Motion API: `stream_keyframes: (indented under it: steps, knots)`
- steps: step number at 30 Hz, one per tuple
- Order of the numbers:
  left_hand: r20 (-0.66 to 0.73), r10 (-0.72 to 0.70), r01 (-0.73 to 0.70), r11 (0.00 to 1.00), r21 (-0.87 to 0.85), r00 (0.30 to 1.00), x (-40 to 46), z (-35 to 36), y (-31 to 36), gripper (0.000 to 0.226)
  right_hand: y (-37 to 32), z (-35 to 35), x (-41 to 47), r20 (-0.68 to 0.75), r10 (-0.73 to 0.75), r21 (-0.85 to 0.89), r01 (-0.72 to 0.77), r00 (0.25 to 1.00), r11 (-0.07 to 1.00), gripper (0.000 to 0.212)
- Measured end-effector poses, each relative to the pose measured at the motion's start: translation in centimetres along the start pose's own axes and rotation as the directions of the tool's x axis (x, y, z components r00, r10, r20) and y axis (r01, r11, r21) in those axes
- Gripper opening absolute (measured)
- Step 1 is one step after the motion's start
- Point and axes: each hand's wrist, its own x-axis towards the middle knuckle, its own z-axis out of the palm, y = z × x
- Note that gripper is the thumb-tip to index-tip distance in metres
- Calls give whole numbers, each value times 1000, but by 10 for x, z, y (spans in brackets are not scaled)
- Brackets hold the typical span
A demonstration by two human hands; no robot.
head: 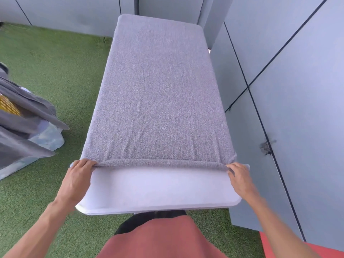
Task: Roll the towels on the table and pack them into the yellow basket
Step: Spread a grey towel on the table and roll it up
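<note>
Reddish cloth, the person's shirt (158, 237), fills the view at 6 o'clock, with two bare forearms reaching up from it toward a white table (160, 187) with rounded corners. At 7 o'clock from the frame's middle, the left hand (77, 176) pinches the near left corner of a grey towel (160, 86); at 5 o'clock the right hand (240, 178) pinches the near right corner, fingers curled round the cloth. Between them the near hem is turned over into a thin first roll. The towel, nubbly terry, lies flat and runs away toward 12 o'clock, covering most of the tabletop. Rolling looks barely started; the next move likely calls for both hands pushing the roll forward evenly, keeping it tight and straight. At 9 o'clock, on green artificial grass (52, 58), darker grey towels (24, 116) hang over a yellow woven basket (9, 106) (only a sliver shows). Smooth grey wall panels (297, 75) stand at 3 o'clock.
</note>
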Motion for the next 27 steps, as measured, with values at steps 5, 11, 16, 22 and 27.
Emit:
stream_keyframes:
  steps: [5,11,16,22,27]
  knots:
    - [319,-170,256,934,-251,932,22,-26,-8,22,-7,-27,13,203,64,158,-97,977,983,24]
    - [106,-284,302,921,-246,953,39,-24,4,15,-28,-18,26,-105,221,138,-206,970,969,24]
    - [-126,-16,23,998,56,992,3,8,13,18,-32,6,-3,-243,39,-6,-41,969,999,15]
    - [-86,-41,48,996,71,995,11,6,21,33,-27,10,8,-137,16,-11,-18,990,1000,33]
    - [-3,-2,2,999,49,1000,33,-5,9,18,-26,-2,29,-23,1,-27,-2,1000,1000,31]
